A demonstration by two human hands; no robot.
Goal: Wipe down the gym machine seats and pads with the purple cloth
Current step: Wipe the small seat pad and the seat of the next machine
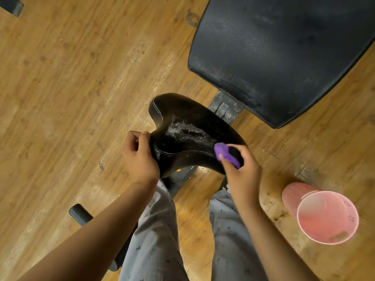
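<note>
Right hand [241, 169] grips the soft, bunched cloth [226, 154] against the seat [188, 138]; keep it wadded. Left hand [140, 157] clamps the seat's stiff, slick edge.

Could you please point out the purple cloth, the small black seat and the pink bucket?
purple cloth [222, 152], head view, on its bunched middle.
small black seat [188, 135], head view, on its streaked top.
pink bucket [292, 196], head view, on its outer wall.
</note>
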